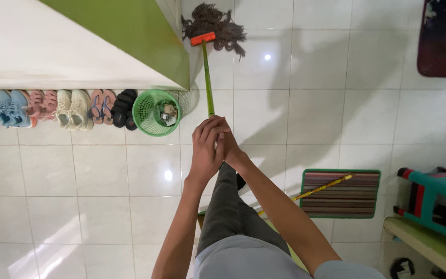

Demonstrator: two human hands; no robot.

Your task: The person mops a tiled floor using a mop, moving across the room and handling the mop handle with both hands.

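A mop with a green handle [208,77], an orange clamp and a dark stringy head [218,26] stands on the white tiled floor ahead of me. My left hand [205,150] and my right hand [229,147] are both closed around the top of the handle, pressed together one against the other. The mop head rests on the tiles near the corner of a green and white wall [145,36]. My grey trouser leg shows below my hands.
A green mesh waste basket [153,112] stands left of the handle, beside a row of shoes and sandals [52,108] along the wall. A striped green-edged mat [341,194] with a yellow stick [311,194] lies right. A teal stool [437,201] and a dark red mat [445,39] sit further right.
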